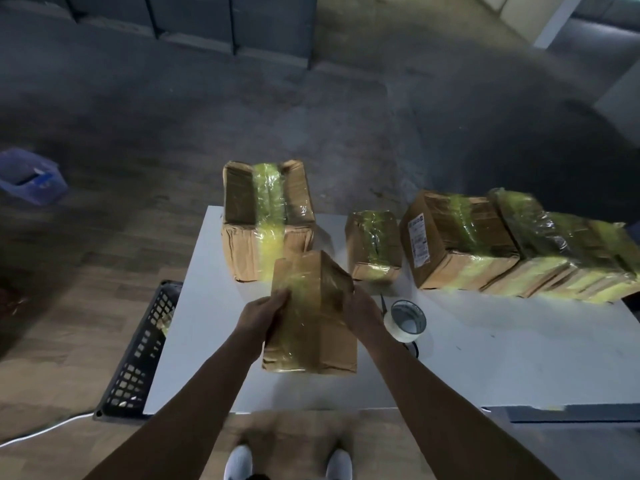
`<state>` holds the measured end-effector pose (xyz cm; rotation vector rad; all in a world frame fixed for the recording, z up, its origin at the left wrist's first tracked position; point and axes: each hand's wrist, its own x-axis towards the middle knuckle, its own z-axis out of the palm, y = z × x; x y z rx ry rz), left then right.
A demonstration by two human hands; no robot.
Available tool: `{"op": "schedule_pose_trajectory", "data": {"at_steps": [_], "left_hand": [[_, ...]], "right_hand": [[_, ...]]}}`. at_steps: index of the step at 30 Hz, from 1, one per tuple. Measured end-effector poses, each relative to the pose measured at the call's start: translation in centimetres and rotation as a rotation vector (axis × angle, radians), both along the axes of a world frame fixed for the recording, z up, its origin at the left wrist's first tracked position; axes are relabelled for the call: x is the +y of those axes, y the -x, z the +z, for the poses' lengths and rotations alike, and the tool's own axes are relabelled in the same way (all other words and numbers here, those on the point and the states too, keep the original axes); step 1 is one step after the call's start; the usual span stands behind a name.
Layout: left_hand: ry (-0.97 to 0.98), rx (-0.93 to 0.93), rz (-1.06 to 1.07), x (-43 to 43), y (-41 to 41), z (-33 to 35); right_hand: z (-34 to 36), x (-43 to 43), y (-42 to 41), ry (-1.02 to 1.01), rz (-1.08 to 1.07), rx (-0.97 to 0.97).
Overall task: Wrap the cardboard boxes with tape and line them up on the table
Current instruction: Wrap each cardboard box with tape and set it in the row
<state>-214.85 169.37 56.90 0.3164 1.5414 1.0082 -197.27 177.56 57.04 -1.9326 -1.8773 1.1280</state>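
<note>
A tape-wrapped cardboard box (pixel 311 317) is held tilted above the white table (pixel 485 358), one corner up. My left hand (pixel 263 315) grips its left side and my right hand (pixel 362 311) grips its right side. Behind it a larger taped box (pixel 266 216) stands at the table's far left edge. A small taped box (pixel 374 244) sits to the right of it, then a labelled taped box (pixel 457 237) and a further taped box (pixel 568 247) in a row. A roll of clear tape (pixel 407 320) lies on the table just right of my right wrist.
A black plastic crate (pixel 138 355) stands on the floor against the table's left side. A blue bin (pixel 31 176) sits on the floor at far left. A white cable (pixel 45 429) runs along the floor. My white shoes (pixel 287 462) show below the table's near edge.
</note>
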Motion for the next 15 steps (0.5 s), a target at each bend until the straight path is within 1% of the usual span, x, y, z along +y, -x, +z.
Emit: {"op": "schedule_pose_trajectory", "data": {"at_steps": [2,4,5,6,7,8,11,15], "left_hand": [[-0.036,0.266,0.006,0.9,-1.3,0.1],[-0.015,0.472,-0.016,1.6,-1.9,0.3],[0.001,0.511,-0.022,1.7,-2.0,0.4],[0.009,0.52,-0.024,1.8,-2.1,0.3],[0.012,0.519,-0.025,1.8,-2.2,0.2],[0.014,0.527,-0.035,1.8,-2.4,0.0],[0.006,0.592,-0.101,2.0,-2.8,-0.5],[0.009,0.652,-0.192,3.0,-3.3,-0.7]], "right_hand": [[0.2,0.0,0.8,0.097,-0.001,0.046],[1.0,-0.1,1.5,0.162,-0.055,0.229],[1.2,-0.2,1.7,0.176,-0.045,0.283],[1.4,-0.2,2.0,0.16,0.032,0.261],[1.2,-0.3,2.1,0.135,0.111,0.199],[0.8,-0.4,2.1,0.128,0.115,0.161],[0.3,-0.9,1.8,0.138,0.043,0.152],[-0.3,-0.9,0.5,0.161,0.073,0.182]]}}
